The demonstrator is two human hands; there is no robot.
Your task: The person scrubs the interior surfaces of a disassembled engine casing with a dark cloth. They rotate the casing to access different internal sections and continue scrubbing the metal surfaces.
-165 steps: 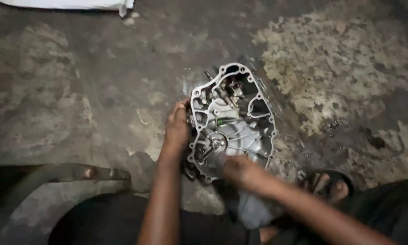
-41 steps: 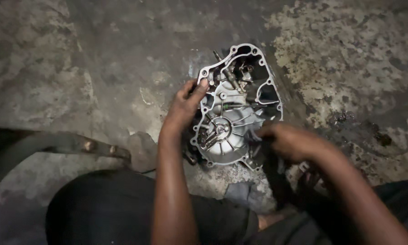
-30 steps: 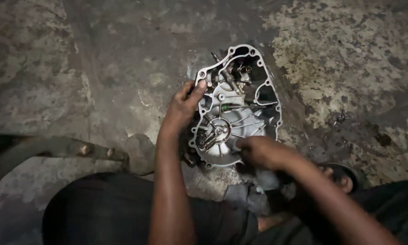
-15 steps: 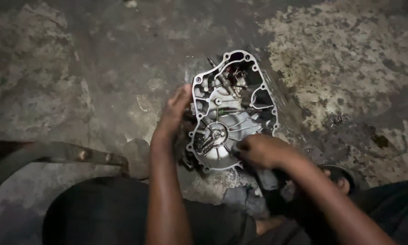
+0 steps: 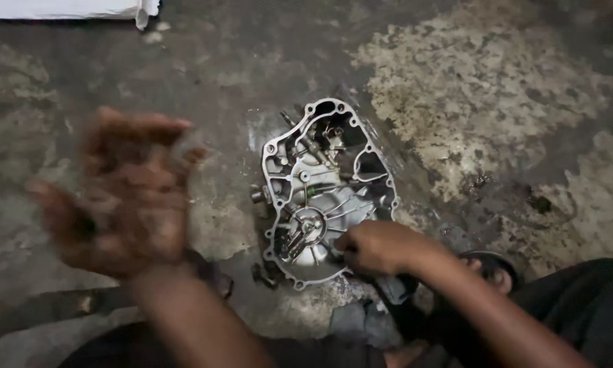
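Down on the floor [image 5: 497, 88], one metal engine cover [image 5: 323, 194] is lying flat with its inner side facing up, a little right of the frame's centre. Count: one cover, two hands, one white sheet [image 5: 68, 8] showing along the upper left edge of the frame, one dark sandal [image 5: 490, 267] peeking out at the lower right.

The cover is showing as silver-grey cast metal, pear-shaped, narrower at the top and rounder at the bottom. A raised rim is running all round it, dotted with small bolt holes. Inside, thin ribs are fanning out from a round hub in the lower half; dark open pockets and a few small shafts are sitting in the upper half. Grease and grime are darkening it in places.

The right hand [image 5: 374, 247] is resting at the cover's lower right edge, fingers curled in tight and touching the rim. Whether it is gripping a small tool or only the rim itself, I cannot tell; the fingers are hiding it.

The left hand [image 5: 126, 194] is hanging in the air at the left of the frame, well apart from the cover, heavily blurred. Its fingers are looking half spread and loosely bent, with nothing seen in them.

The floor is looking like stained concrete, dark and oily around the cover, with a paler rough patch at the upper right.
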